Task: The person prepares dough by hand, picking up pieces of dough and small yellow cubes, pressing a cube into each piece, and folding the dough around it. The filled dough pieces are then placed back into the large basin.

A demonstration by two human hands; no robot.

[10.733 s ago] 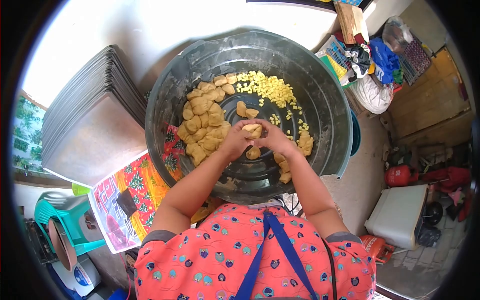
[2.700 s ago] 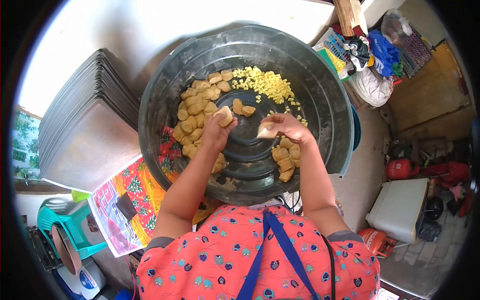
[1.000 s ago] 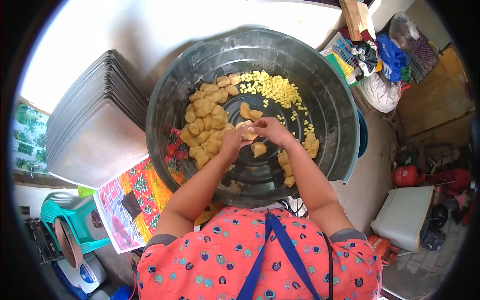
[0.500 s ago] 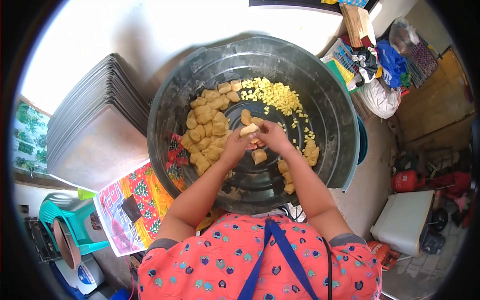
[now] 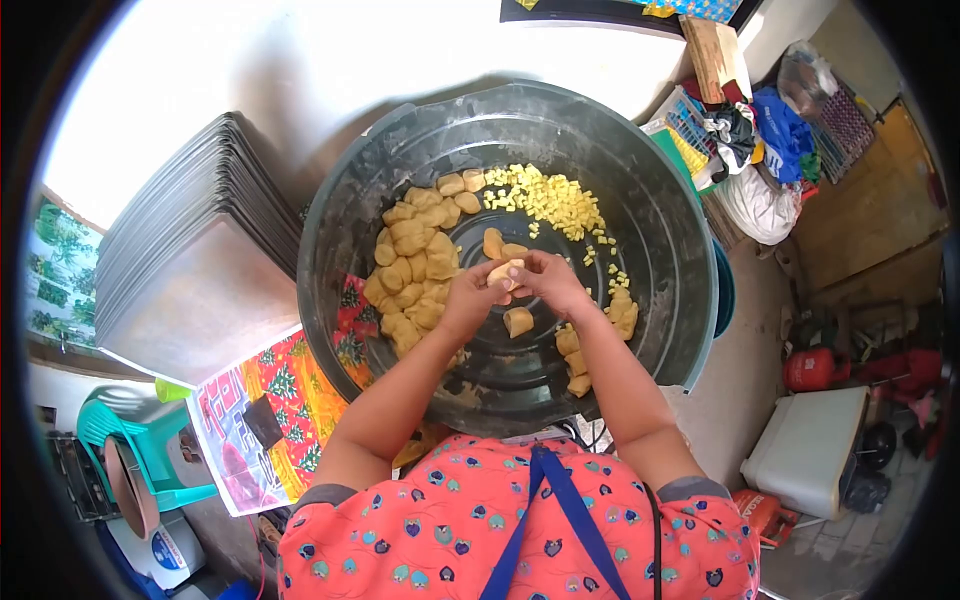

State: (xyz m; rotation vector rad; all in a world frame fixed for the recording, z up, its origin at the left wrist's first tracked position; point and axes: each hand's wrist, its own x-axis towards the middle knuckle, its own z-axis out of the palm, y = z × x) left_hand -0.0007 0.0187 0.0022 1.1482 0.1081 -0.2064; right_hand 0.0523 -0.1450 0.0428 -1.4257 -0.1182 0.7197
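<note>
Over the middle of a large dark round tub (image 5: 640, 160), both my hands hold one small piece of tan dough (image 5: 506, 272). My left hand (image 5: 474, 298) grips it from the left with bent fingers. From the right, my right hand (image 5: 552, 282) closes on the same piece. Just beyond my fingers lie a couple of dough pieces (image 5: 493, 242), and a single dough lump (image 5: 518, 321) sits nearer to me. A big heap of dough pieces (image 5: 412, 262) fills the tub's left side. Small yellow cubes (image 5: 552, 200) are scattered at the back right, and more dough (image 5: 622, 314) lies at the right.
A stack of metal trays (image 5: 200, 240) leans left of the tub. Below it hangs a colourful printed cloth (image 5: 285, 400). A teal plastic chair (image 5: 150, 440) stands at the lower left. To the right are a white box (image 5: 808, 445) and piled bags (image 5: 755, 205).
My fingers have closed further around the dough piece, covering more of it. The camera view has shifted slightly, and the surrounding dough and cubes stay in place.
</note>
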